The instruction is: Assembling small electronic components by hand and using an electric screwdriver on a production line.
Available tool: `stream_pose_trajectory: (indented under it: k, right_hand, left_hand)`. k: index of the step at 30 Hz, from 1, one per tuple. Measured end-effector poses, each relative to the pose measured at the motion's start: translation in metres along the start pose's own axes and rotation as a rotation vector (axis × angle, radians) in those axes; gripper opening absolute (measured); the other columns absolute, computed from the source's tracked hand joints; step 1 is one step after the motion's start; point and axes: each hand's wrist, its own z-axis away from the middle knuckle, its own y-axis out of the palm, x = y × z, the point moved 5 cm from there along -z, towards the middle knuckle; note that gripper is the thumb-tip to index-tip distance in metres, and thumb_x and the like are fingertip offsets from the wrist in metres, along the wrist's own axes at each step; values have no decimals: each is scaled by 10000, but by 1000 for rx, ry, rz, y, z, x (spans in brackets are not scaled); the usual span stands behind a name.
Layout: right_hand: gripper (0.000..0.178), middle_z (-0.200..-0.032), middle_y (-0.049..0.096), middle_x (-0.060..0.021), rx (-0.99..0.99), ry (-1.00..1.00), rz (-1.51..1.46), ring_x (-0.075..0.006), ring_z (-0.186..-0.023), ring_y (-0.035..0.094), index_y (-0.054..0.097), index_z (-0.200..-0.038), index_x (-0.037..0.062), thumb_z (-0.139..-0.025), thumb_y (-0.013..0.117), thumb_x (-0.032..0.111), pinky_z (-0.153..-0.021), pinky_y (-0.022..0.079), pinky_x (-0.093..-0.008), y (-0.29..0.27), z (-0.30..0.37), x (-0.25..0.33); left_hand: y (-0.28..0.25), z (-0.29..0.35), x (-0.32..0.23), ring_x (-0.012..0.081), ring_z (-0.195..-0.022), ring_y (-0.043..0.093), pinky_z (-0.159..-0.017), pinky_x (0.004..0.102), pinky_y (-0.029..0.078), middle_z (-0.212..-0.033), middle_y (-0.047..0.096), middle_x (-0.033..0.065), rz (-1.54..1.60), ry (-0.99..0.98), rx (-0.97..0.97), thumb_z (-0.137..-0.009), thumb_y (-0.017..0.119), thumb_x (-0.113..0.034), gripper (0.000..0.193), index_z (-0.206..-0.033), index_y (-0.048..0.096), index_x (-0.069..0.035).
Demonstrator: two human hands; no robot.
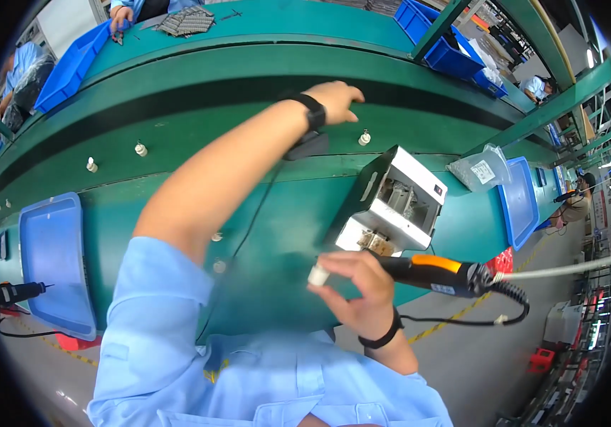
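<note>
My left arm stretches far across the green bench (277, 277). My left hand (330, 102) is over the raised green ledge, its thumb and fingers apart, with nothing seen between them. Just below and to its right, a small white fitting (364, 137) stands upright on the ledge. Closer to my body, my right hand (362, 288) pinches a small white cylindrical piece (318, 275) between thumb and fingers. A black and orange electric screwdriver (433, 272) lies right behind that hand; whether they touch is hidden. Beyond it sits a white and black screw feeder (394, 206).
More white fittings (141, 149) stand along the ledge at left. A blue tray (56, 260) is on the left, another blue tray (519, 203) on the right beside a plastic bag (482, 169). A dark cable (248, 231) crosses the bench. Across it, a co-worker's hand (120, 17) shows.
</note>
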Motion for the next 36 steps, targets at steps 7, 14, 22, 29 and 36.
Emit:
stream_pose_trajectory:
  k: [7,14,22,29,36]
  right_hand:
    - [373,-1035,666,-144,-31,94,-78,-249,-911,664,652,-1001,20,-663,798,-43,-814,531,-320,-13,24,-23]
    - [420,-1131,603,-181,-28,93,-266,-267,-956,650,582,-1055,14,-686,756,-86,-841,530,-353,-8,41,-32]
    - [386,-1025,650,-158,-22,202,-454,-240,-935,665,565,-1023,9,-712,774,-84,-782,555,-311,34,30,-31]
    - [397,-1030,609,-111,102,259,-321,-168,-869,624,568,-1006,6,-689,781,-101,-767,525,-282,65,25,-32]
    - [361,-974,586,-66,55,205,-143,-152,-851,611,643,-1041,-12,-713,770,-91,-739,526,-265,73,21,-27]
  left_hand:
    - [116,-36,-16,351,-1001,627,-859,448,502,-1032,670,150,-131,5,307,-774,745,-186,261,-1003,678,-80]
    - [-6,62,-49,335,-943,665,-798,432,524,-942,703,154,-51,-37,177,-771,667,-123,211,-972,694,-64]
    - [-137,344,-1,319,-870,640,-770,400,518,-957,634,144,-52,-536,-79,-805,652,-81,171,-972,653,-46]
    - [-89,432,1,313,-987,616,-855,395,503,-1057,616,141,-13,-851,88,-768,720,-152,374,-1126,623,-102]
    - [-128,336,59,334,-1072,588,-913,392,485,-1128,596,187,-229,-584,-100,-783,739,-322,522,-1232,578,-110]
